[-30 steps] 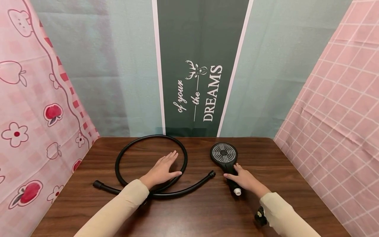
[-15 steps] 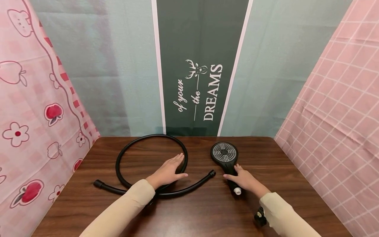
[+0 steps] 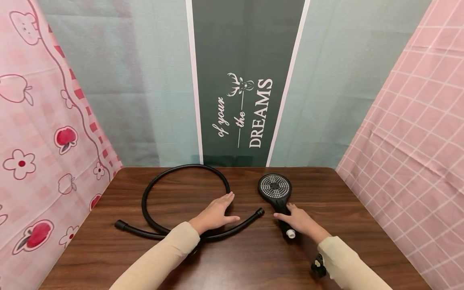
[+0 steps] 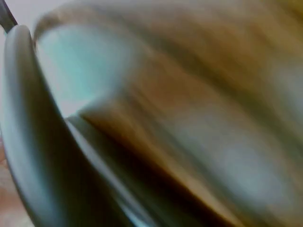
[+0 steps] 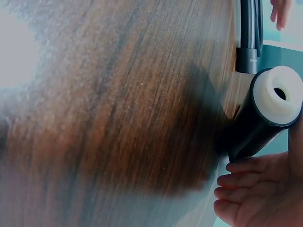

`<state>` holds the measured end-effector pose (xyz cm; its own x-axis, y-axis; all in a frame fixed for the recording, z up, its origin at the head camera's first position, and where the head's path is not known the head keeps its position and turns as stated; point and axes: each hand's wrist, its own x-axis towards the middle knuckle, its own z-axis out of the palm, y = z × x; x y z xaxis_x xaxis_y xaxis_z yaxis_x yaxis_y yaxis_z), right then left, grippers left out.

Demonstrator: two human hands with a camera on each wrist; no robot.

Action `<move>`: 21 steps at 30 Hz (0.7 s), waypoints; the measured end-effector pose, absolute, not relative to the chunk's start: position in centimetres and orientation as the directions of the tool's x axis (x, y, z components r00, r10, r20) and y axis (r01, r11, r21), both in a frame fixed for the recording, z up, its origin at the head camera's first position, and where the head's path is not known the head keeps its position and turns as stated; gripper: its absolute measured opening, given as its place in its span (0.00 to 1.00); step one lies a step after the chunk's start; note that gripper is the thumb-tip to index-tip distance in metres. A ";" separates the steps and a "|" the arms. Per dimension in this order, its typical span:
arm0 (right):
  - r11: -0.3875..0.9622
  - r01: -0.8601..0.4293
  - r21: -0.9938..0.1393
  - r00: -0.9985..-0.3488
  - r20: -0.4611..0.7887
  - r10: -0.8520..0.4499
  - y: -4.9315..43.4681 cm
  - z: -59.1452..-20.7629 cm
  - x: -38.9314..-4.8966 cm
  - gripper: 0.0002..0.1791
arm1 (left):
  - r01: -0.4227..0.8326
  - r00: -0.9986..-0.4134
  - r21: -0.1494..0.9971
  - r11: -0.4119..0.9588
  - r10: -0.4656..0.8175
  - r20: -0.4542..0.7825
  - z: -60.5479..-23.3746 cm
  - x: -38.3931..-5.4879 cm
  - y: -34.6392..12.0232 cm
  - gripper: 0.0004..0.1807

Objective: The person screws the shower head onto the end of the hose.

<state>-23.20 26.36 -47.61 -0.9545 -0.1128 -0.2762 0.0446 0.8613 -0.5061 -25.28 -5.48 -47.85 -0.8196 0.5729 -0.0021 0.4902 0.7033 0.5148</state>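
Note:
My left hand [image 3: 214,213] hovers over the right side of a black shower hose [image 3: 145,201], fingers extended and thumb apart, holding nothing. One loop and two free ends make up the hose on the table. Blurred hose [image 4: 42,132] fills the near part of the left wrist view. To the right lies a black shower head [image 3: 274,186], spray face up. My right hand [image 3: 301,219] holds its handle, thumb across the top and fingers along the right side. In the right wrist view, the handle's white threaded end [image 5: 279,94] points toward the camera, near a hose end [image 5: 247,59].
A dark wood-grain table [image 3: 246,266] bears everything. Fabric hangs around it: a grey-green curtain [image 3: 166,100] behind, a pink patterned cloth [image 3: 47,161] at left, a pink checked cloth [image 3: 409,161] at right.
My left hand has moved right across the hose loop, from inside it to over its right side. The right hand and shower head have stayed in place.

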 end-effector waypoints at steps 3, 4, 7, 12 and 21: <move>0.871 0.042 -0.489 -0.959 -0.264 -0.101 26.4 -47.7 -23.2 0.50 | 0.481 -0.819 0.521 0.706 0.573 -0.020 -47.9 -25.2 -4.9 0.47; 0.875 0.039 -0.482 -0.961 -0.257 -0.098 26.4 -47.8 -23.2 0.50 | 0.480 -0.819 0.522 0.705 0.574 -0.023 -48.0 -25.2 -4.7 0.47; 0.884 0.030 -0.467 -0.969 -0.232 -0.090 26.5 -47.9 -23.2 0.49 | 0.477 -0.818 0.518 0.710 0.575 -0.034 -48.1 -25.2 -4.1 0.47; 0.888 0.027 -0.458 -0.973 -0.217 -0.082 26.6 -47.9 -23.2 0.49 | 0.479 -0.816 0.509 0.715 0.577 -0.042 -48.1 -25.2 -3.3 0.47; 0.889 0.035 -0.456 -0.977 -0.204 -0.066 26.3 -47.8 -23.1 0.49 | 0.429 -0.816 0.553 0.714 0.569 -0.103 -48.1 -25.1 -2.2 0.47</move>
